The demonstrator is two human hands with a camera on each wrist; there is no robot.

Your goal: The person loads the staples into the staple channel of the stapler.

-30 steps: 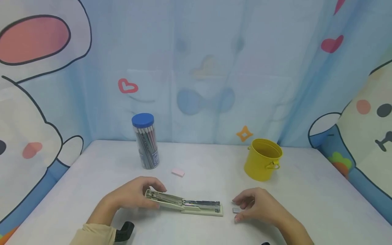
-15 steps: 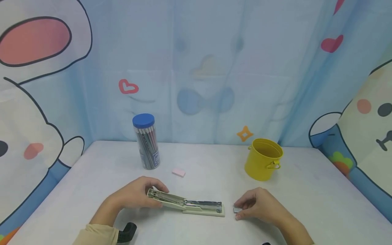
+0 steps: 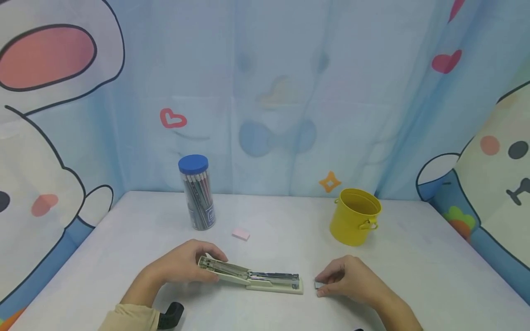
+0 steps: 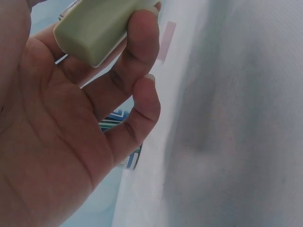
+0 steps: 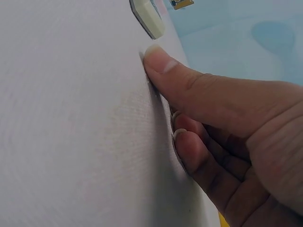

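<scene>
While the person's left hand [image 3: 180, 264] holds a long, pale green stapler [image 3: 250, 277] of plastic and metal by its raised end, the right hand [image 3: 349, 277] has a small, flat grey strip [image 3: 318, 285] just beside the stapler's other end. From where I stand, the left grip is narrow, curled about the stapler, which is hinged apart into 2 lengths: 1 tilts up into the hand, the other lies on the white desk [image 3: 248, 315]. The right grip is narrow too, pinching the grey strip close to the desk, apart from the stapler. Behind the stapler lies a pale pink rectangular block [image 3: 240, 234]; back and to its left, a clear cylindrical tub [image 3: 202, 212] of pencils stands upright under a blue lid [image 3: 193, 164]. Beyond the right hand stands a yellow metal bucket [image 3: 349, 227]. A light blue curtain [image 3: 273, 55] printed with hearts and cartoon animals hangs behind.
</scene>
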